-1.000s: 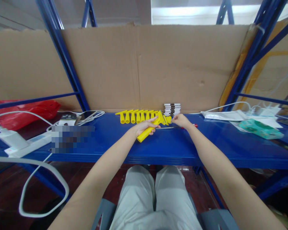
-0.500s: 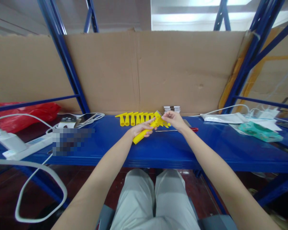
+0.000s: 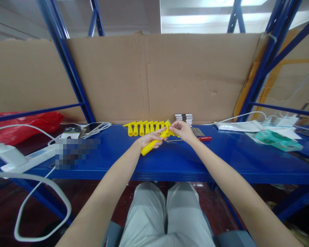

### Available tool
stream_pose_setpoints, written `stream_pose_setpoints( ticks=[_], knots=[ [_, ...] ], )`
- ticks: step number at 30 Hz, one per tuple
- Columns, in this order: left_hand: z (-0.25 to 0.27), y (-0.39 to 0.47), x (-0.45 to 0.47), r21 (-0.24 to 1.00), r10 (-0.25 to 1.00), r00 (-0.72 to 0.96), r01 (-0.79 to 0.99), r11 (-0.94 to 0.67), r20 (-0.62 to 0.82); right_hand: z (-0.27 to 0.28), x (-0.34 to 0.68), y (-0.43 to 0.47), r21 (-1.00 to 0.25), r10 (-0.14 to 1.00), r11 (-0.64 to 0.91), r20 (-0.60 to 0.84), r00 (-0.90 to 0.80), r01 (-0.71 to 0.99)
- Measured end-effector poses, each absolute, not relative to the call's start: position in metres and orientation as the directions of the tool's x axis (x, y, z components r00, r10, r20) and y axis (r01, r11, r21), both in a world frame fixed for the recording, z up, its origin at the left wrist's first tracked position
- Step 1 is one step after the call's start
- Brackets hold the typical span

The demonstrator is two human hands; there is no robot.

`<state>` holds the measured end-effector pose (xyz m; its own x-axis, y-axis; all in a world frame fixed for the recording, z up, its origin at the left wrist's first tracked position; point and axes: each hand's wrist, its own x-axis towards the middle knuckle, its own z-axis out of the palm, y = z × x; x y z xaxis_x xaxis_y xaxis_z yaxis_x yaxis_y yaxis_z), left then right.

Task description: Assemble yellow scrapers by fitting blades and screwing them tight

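Note:
My left hand (image 3: 149, 140) is wrapped round the handle of a yellow scraper (image 3: 147, 149), which tilts up to the right with a grey edge at its head. Close against that head, my right hand (image 3: 183, 130) has thumb and forefinger pinched together; whatever is between them is too small to make out. Behind the hands stands a row of several similar yellow pieces (image 3: 135, 129). A screwdriver with a red handle (image 3: 205, 138) lies under and beside my right hand, its shaft pointing left. Just behind it is a flat grey piece (image 3: 197, 131).
A stack of small white packets (image 3: 184, 116) is by the cardboard wall (image 3: 108, 75). On the left of the blue shelf (image 3: 113, 161) are a power strip (image 3: 38, 157), cables and a red bag (image 3: 25, 128). A green packet (image 3: 279, 140) lies on the right.
My right hand has shifted slightly left and down, closer onto the scraper's head. The left hand keeps its hold. The whole view has moved a little.

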<state>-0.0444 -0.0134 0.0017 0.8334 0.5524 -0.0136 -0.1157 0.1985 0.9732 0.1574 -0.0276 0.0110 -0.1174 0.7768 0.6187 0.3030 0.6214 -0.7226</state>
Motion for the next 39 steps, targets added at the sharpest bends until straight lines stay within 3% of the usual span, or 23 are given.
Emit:
stream_pose_setpoints(
  ticks=[20, 32, 39],
  knots=[
    [0.002, -0.020, -0.035, 0.979, 0.643, 0.759, -0.044, 0.201, -0.098, -0.002, 0.162, -0.014, -0.695, 0.823, 0.538, 0.556, -0.117, 0.478],
    [0.002, -0.020, -0.035, 0.979, 0.663, 0.742, -0.048, 0.201, -0.100, -0.006, 0.162, -0.010, -0.705, 0.837, 0.522, 0.533, -0.127, 0.481],
    [0.003, -0.024, -0.030, 0.983, 0.702, 0.700, 0.006, 0.182, -0.134, -0.003, 0.163, -0.012, -0.764, 0.884, 0.454, 0.450, -0.126, 0.458]
  ],
)
